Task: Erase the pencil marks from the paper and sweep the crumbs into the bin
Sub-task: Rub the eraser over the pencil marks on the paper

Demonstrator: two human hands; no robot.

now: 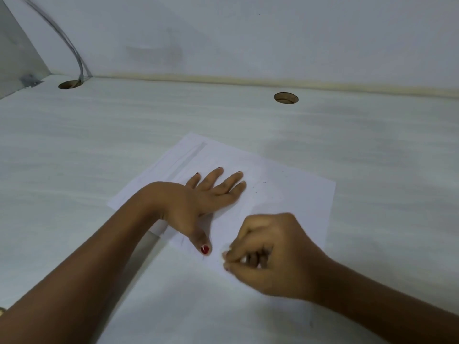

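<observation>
Fingers (214,176) on one paper (288,194) (one eraser (225,256))

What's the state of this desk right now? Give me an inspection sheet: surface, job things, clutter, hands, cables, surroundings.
Surface: white desk with a left hole and a right hole.
Job's things: paper flat on the desk, faint specks on it; bin not in view.
Clutter: nothing seen.
Hands: left hand flat on the paper, fingers spread; right hand curled above the paper, fingertips pinched, what they hold too blurred to tell.
Cables: grey cables run down into the left hole.
Surroundings: plain white wall behind.
</observation>
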